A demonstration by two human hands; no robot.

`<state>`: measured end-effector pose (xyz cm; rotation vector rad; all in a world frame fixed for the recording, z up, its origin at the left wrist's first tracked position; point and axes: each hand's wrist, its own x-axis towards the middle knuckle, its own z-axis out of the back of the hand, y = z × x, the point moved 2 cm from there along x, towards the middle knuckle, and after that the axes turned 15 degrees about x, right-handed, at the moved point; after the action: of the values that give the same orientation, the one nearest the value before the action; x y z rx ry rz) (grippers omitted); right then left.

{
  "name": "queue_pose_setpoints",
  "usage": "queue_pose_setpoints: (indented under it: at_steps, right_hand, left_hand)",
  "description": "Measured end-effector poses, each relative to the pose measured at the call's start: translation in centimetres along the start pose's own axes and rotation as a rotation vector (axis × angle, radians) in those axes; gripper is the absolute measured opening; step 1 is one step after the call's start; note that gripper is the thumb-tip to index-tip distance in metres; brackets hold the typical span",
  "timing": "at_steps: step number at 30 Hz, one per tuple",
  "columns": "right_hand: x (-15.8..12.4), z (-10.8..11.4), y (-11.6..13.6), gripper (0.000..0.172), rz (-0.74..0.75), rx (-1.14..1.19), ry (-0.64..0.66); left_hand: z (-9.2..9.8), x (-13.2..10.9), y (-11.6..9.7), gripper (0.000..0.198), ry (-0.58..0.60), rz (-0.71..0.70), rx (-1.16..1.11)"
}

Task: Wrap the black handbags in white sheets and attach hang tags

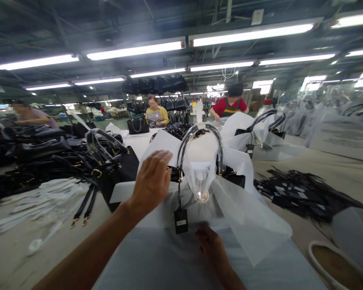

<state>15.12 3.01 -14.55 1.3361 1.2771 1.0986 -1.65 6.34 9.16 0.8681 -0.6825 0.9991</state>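
1 bare left hand (153, 177), fingers extended, is beside an arch-handled black handbag (237, 181) in white translucent paper (248, 217). Near its black rectangular tag (180, 226), the right hand (211, 242) is curled, grip unclear.

The left hand (153, 179) is bare, its thumb (167, 181) beside slim fingers (161, 158); behind them, the bare left forearm (89, 243) widens from the wrist. Behind the right hand's (211, 243) fingers, the right forearm (230, 277) is bare too.

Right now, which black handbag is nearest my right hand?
The front-centre black handbag with upright arched handles: its black rectangular tag hangs beside your right hand; the others sit farther off.
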Motion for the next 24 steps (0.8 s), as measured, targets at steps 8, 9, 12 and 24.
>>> queue_pose_setpoints:
  at_steps: [8, 9, 12, 24]
  right_hand:
    - [-0.3, 0.5, -1.4, 0.019, -0.014, -0.033, 0.031]
    - [-0.4, 0.6, -1.4, 0.019, -0.013, -0.036, 0.035]
    - [-0.4, 0.9, -1.5, 0.019, -0.032, -0.006, 0.009]
    - [1.6, -0.4, -2.2, 0.023, -0.317, 0.402, -0.039]
  left_hand:
    - [-6.3, 5.0, -7.3, 0.057, 0.735, -0.293, -0.062]
    - [-6.9, 5.5, -7.5, 0.059, 0.844, -0.316, -0.046]
    - [-8.2, 6.9, -7.4, 0.063, 1.115, -0.367, -0.026]
    - [-7.2, 6.9, -7.4, 0.047, 1.004, -0.360, 0.002]
